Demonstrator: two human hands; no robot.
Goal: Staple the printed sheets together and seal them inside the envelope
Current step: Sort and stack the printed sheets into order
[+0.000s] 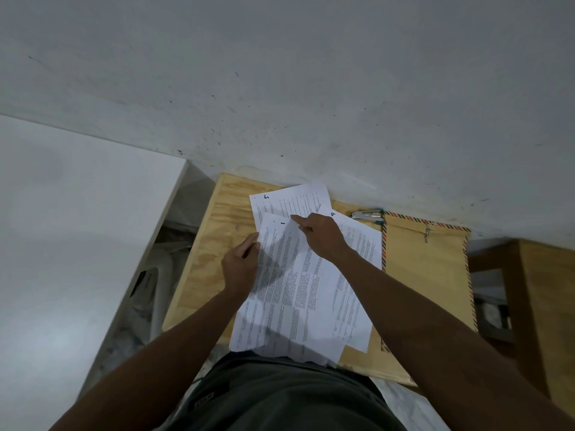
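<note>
Several printed white sheets (298, 293) lie fanned and overlapping on a small plywood table (214, 241). My left hand (241, 269) grips the left edge of the top sheet, marked "1". My right hand (320, 234) pinches the top edge of the sheets near their middle, fingers closed on paper. A brown envelope (426, 275) with a red-and-blue striped border and a metal clasp lies flat to the right of the sheets. A silver stapler (367, 215) rests at the table's far edge, between the sheets and the envelope.
A grey wall rises right behind the table. A white cabinet (77, 228) stands to the left, with a gap holding pale clutter between it and the table. A wooden stool or shelf (535, 300) sits to the right.
</note>
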